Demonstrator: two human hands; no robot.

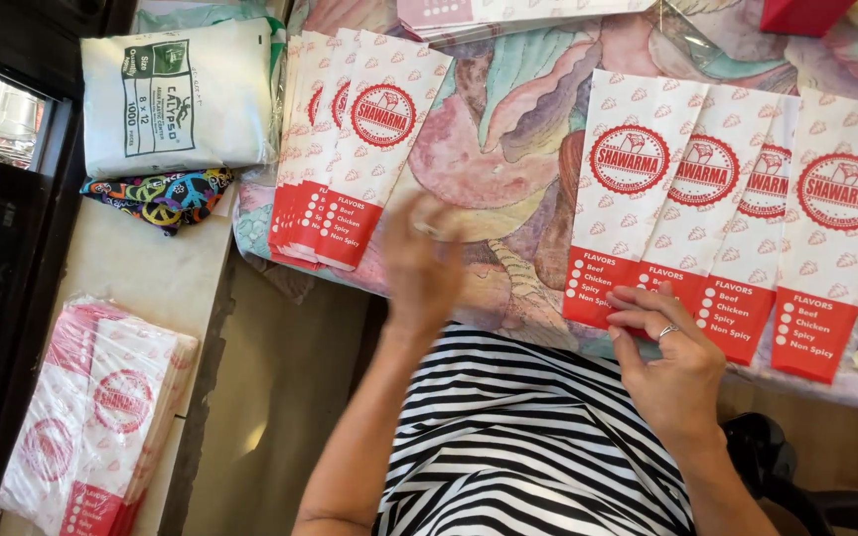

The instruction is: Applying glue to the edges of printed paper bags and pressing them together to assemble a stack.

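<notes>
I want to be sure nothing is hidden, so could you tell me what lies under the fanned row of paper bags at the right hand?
The fanned paper bags overlap and lie on a patterned tablecloth. The right hand rests on their lower edges. Whatever is beneath them is covered.

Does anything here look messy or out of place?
Nothing looks damaged or spilled. The four paper bags under the right hand overlap unevenly, fanned rather than squared. The left hand is blurred, beside the neater fanned stack.
</notes>
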